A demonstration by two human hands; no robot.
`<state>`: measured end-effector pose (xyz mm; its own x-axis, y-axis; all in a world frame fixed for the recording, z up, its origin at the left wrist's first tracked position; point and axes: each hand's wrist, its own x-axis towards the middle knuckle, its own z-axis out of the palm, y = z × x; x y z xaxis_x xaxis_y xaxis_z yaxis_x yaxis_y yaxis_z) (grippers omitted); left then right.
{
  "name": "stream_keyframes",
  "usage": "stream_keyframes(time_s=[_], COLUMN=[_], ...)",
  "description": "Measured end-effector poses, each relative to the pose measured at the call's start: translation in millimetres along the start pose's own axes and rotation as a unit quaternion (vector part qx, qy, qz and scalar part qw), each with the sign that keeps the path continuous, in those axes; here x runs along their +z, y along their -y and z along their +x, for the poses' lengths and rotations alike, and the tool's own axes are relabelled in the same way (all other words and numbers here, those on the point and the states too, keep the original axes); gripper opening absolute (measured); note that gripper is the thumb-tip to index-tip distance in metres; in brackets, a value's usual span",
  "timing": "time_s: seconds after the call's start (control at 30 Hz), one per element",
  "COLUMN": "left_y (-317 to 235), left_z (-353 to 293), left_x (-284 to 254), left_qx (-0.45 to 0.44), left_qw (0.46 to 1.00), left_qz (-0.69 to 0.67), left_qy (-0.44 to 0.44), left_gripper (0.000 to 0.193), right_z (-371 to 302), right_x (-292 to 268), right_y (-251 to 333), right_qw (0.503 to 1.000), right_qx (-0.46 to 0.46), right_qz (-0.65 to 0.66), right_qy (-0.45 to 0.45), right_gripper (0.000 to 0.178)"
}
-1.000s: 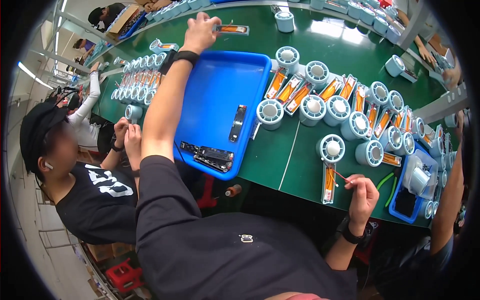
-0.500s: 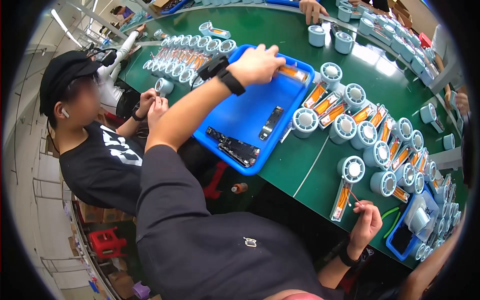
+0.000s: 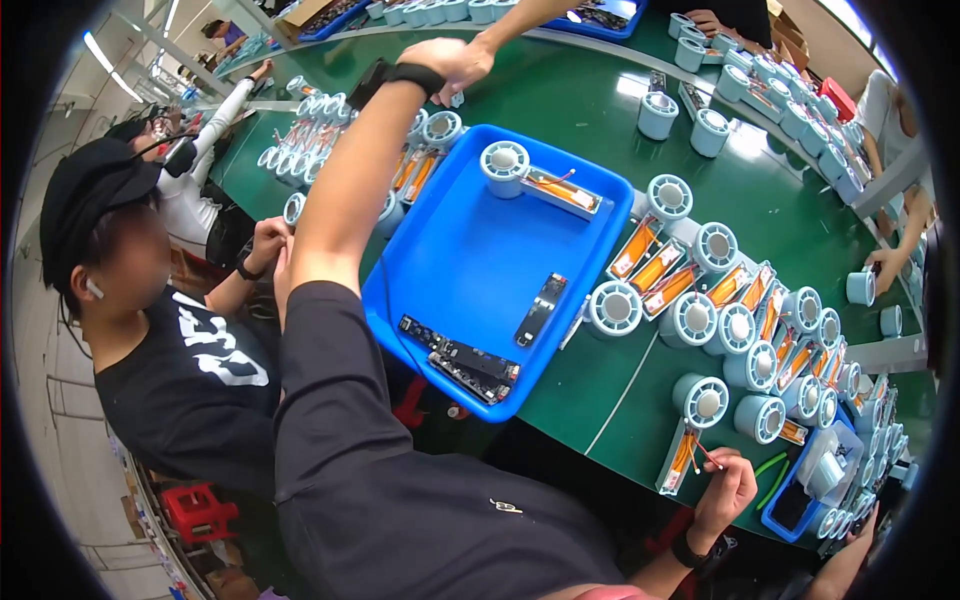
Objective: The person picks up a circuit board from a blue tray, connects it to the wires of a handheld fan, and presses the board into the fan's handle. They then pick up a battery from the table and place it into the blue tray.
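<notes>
My left hand (image 3: 446,66) reaches over the far left edge of a blue tray (image 3: 415,235). Its fingers curl downward beside another person's hand (image 3: 482,57). A light-blue bit shows under them, but what they hold is hidden. Inside the tray, a light-blue fan unit (image 3: 504,165) lies with its open handle (image 3: 562,192), which shows an orange cell and wires. At the right front, my right hand (image 3: 727,492) pinches thin red wires (image 3: 711,461) from the open handle (image 3: 680,462) of another fan unit (image 3: 701,400).
Black circuit boards (image 3: 541,310) lie in the tray. Several fan units (image 3: 694,318) with open handles stand in rows to its right, and more (image 3: 310,130) at the left. A small blue bin (image 3: 790,512) and green strips (image 3: 768,480) are near my right hand. A co-worker (image 3: 180,350) works at my left.
My left hand has released a fan unit in the tray and moved up and left, beside another person's arm that has come in. My right hand stays at the wires. The view has shifted slightly.
</notes>
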<state>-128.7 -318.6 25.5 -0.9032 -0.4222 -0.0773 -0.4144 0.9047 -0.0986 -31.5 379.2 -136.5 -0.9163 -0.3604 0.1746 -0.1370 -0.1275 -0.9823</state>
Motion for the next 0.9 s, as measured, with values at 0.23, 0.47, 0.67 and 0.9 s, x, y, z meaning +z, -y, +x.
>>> stream_keyframes(time_s=[0.23, 0.47, 0.67, 0.9], left_y=[-104, -189, -206, -178], left_z=[-72, -190, -272, -298], left_x=[23, 8, -2, 79], left_qx=[0.205, 0.390, 0.314, -0.004], left_qw=[0.949, 0.900, 0.947, 0.957], left_qz=[-0.225, -0.111, -0.074, -0.271], left_qy=[0.081, -0.162, 0.000, -0.099], left_gripper=[0.037, 0.029, 0.029, 0.042], right_z=[-5, 7, -6, -6], right_x=[0, 9, 23, 20], right_y=[1, 2, 14, 11], right_qw=[1.000, 0.998, 0.996, 0.993], right_qx=[0.016, 0.010, 0.010, -0.050], right_qz=[0.009, -0.060, -0.074, -0.078], right_qy=[-0.022, 0.008, 0.043, 0.069], right_gripper=[0.031, 0.024, 0.029, 0.028])
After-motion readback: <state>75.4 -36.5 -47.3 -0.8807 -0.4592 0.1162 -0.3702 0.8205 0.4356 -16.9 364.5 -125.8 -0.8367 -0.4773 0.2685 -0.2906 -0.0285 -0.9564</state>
